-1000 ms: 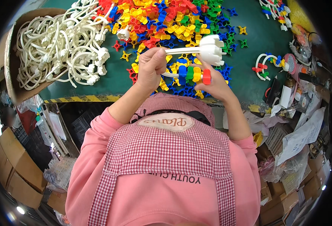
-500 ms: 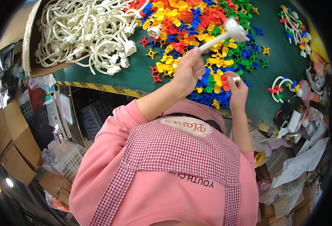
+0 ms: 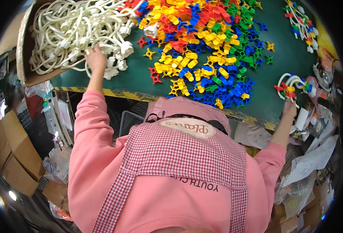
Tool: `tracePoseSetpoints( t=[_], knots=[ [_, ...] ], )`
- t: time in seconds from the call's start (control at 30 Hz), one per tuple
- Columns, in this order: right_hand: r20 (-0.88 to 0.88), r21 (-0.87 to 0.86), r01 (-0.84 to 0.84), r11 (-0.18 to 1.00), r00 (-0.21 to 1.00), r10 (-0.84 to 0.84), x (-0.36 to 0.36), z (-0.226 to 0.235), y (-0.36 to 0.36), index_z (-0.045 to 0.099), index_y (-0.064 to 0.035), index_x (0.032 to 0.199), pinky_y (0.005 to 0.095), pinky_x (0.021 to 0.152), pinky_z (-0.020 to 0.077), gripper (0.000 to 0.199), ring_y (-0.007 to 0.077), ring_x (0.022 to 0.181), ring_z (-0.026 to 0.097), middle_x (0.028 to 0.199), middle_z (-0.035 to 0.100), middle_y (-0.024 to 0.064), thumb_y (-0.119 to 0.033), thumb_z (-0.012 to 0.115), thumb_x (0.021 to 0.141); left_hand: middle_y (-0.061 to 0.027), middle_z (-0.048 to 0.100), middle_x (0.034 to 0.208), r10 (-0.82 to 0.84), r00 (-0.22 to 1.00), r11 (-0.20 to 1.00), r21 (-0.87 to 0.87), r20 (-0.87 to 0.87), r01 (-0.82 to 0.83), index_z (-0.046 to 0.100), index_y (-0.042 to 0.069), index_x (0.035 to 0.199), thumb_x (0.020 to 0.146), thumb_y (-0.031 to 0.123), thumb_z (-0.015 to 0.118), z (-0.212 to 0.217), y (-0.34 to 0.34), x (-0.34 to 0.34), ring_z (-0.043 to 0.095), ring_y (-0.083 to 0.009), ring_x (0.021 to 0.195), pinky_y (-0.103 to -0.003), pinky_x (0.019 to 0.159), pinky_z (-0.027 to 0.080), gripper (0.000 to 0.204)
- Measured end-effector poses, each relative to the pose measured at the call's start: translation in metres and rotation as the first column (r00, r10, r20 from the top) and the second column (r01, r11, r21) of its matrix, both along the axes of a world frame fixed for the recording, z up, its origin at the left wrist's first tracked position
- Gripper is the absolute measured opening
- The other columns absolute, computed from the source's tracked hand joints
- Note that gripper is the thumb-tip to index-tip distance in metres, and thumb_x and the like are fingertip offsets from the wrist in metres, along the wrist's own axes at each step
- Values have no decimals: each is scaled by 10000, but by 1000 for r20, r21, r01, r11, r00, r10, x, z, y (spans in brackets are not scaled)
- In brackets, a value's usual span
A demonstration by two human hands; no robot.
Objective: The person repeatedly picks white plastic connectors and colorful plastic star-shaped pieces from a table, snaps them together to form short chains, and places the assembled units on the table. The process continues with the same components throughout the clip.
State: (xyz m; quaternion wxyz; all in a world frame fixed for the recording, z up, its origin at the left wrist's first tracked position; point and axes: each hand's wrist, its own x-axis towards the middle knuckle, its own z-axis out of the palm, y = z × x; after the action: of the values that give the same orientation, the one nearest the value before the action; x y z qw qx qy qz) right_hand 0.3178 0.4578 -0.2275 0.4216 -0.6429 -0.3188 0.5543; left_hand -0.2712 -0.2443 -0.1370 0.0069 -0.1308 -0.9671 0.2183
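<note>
My left hand (image 3: 96, 60) is at the front edge of a heap of white flexible tubes with flower-shaped ends (image 3: 76, 35), its fingers closing on a tube; the fingertips are partly hidden among them. Far to the right, my right hand (image 3: 289, 110) pinches the lower end of a bent white tube strung with coloured star-shaped pieces (image 3: 290, 89). This tube lies against other curved white tubes with similar pieces, so its outline is hard to separate. A big pile of loose red, yellow, blue and green plastic star pieces (image 3: 202, 46) spreads between my hands.
A cardboard box (image 3: 23, 50) holds the white tubes at the left. More strung tubes (image 3: 301, 25) lie at the far right of the green table (image 3: 272, 103). Yellow-black tape (image 3: 121, 93) runs along its near edge. Plastic bags and papers (image 3: 311, 159) crowd the right side.
My left hand has left the middle and reached left into the white tubes. My right hand has moved right, from the star pile to the strung tubes. The hands are now far apart.
</note>
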Motion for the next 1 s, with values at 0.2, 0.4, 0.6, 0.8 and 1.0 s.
tracePoseSetpoints(
  t=[0.2, 0.4, 0.6, 0.8, 1.0],
  knots=[
    [715, 310, -895, 320, 442, 542, -206, 100, -251, 628, -26, 979, 351, 825, 464, 185, 246, 922, 589, 1008, 626, 134, -91, 593, 809, -150, 614, 922, -173, 965, 946, 308, 199, 106, 585, 85, 1024, 885, 296, 540, 66, 20, 12, 581, -384, 839, -451, 686, 461, 257],
    [851, 36, -924, -381, -171, 496, -268, 61, -327, 604, -79, 1065, 367, 860, 440, 362, 269, 979, 553, 1061, 575, 71, -104, 692, 715, -187, 654, 850, 10, 999, 643, 765, 44, -40, 615, -10, 1011, 903, 273, 543, 103, 41, 50, 626, -306, 765, -364, 700, 467, 311],
    [790, 170, -955, -244, -16, 613, -259, 62, -324, 585, -43, 964, 373, 810, 462, 277, 295, 930, 553, 948, 582, 103, -92, 685, 711, -103, 627, 693, -132, 928, 331, 867, -348, 372, 626, -16, 927, 814, 81, 657, 109, 94, 135, 574, -173, 545, -278, 505, 449, 152],
    [773, 140, -987, 73, 155, 615, -236, 83, -312, 584, -42, 1028, 369, 751, 476, 311, 312, 869, 575, 921, 572, 115, -80, 675, 732, 20, 491, 614, -773, 499, 97, 704, -392, 704, 672, 123, 947, 722, 138, 668, 43, 154, 173, 479, -140, 513, -280, 466, 399, 225],
    [754, 78, -952, 296, 251, 607, -209, 74, -289, 584, -47, 1094, 371, 807, 464, 435, 293, 951, 554, 1029, 590, 125, -38, 714, 679, -51, 563, 1053, -873, 485, 337, 781, 50, 525, 548, 83, 1149, 756, 222, 664, 28, 182, 192, 528, -231, 980, -351, 816, 429, 433]
  ],
)
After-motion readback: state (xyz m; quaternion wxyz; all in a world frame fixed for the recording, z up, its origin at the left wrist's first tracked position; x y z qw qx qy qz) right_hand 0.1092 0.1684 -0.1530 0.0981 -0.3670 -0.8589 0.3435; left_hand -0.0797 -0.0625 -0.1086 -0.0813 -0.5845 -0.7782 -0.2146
